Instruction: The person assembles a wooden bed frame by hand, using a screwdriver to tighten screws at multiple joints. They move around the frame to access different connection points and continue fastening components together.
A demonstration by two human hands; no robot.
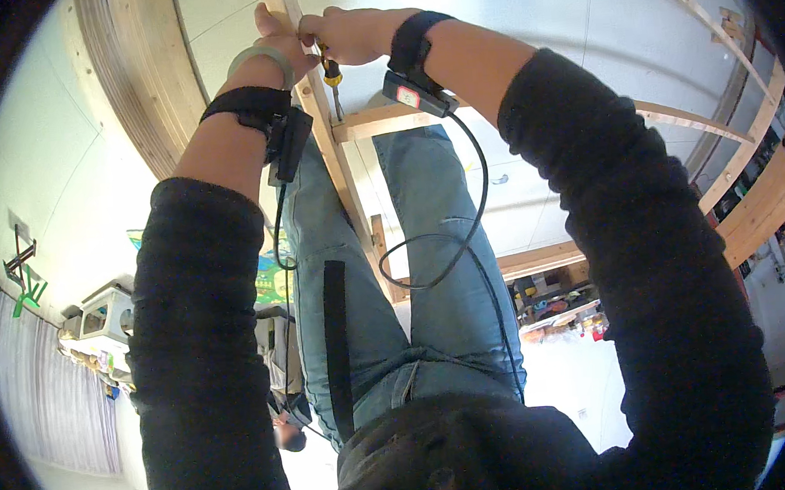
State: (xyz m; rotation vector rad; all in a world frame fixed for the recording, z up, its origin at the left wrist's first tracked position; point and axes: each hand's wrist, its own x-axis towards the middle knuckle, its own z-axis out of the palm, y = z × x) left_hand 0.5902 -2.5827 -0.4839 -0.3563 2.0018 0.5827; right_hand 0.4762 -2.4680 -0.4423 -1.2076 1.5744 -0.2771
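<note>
Both my hands are at the top of the head view, beside an upright wooden beam [340, 171]. My left hand [280, 48] wraps the beam, its thumb raised and its fingertips coming round to the right side. Close by on the right, my right hand [350, 35] has its fingers curled at the top of a screwdriver [333, 72] with a yellow and dark handle. Its thin shaft points toward the joint where a short wooden crosspiece [384, 120] meets the beam. My right fingers partly hide the handle, and the tip is hard to make out.
Thick wooden boards [140, 81] stand on the left. Curved wooden strips [721, 131] span the right. A looped black cable [475, 194] hangs from my right wrist device across my legs. Shelves with several small items [556, 305] and a person in grey [279, 353] are around me.
</note>
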